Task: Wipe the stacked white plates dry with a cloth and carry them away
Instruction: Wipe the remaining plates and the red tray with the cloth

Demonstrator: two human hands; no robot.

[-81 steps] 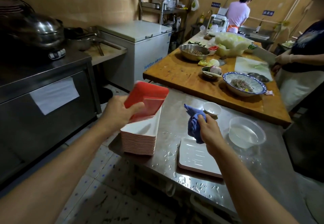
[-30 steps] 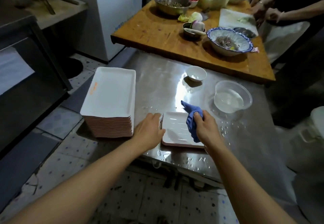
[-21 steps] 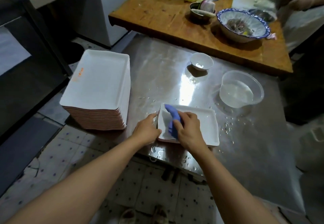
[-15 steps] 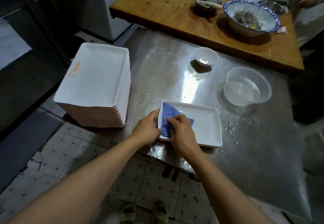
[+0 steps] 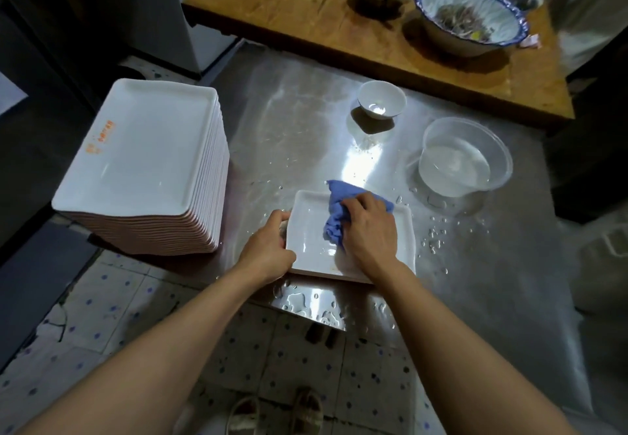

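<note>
A single white rectangular plate (image 5: 307, 230) lies near the front edge of the wet steel table (image 5: 299, 135). My left hand (image 5: 266, 251) grips the plate's left rim. My right hand (image 5: 368, 230) presses a blue cloth (image 5: 339, 206) onto the plate's middle. To the left, at the table's corner, stands a tall stack of white plates (image 5: 146, 159) with an orange mark on the top one.
Behind the plate are a small white bowl (image 5: 380, 99) and a clear plastic bowl of water (image 5: 462, 159). A wooden table (image 5: 306, 9) beyond carries a blue-rimmed bowl (image 5: 470, 16) and a metal cup; another person stands at its right. Water drops lie around the plate.
My left hand set a plate on the stack, then took the single plate's left rim. My right hand has wiped the cloth from the plate's left end toward its middle.
</note>
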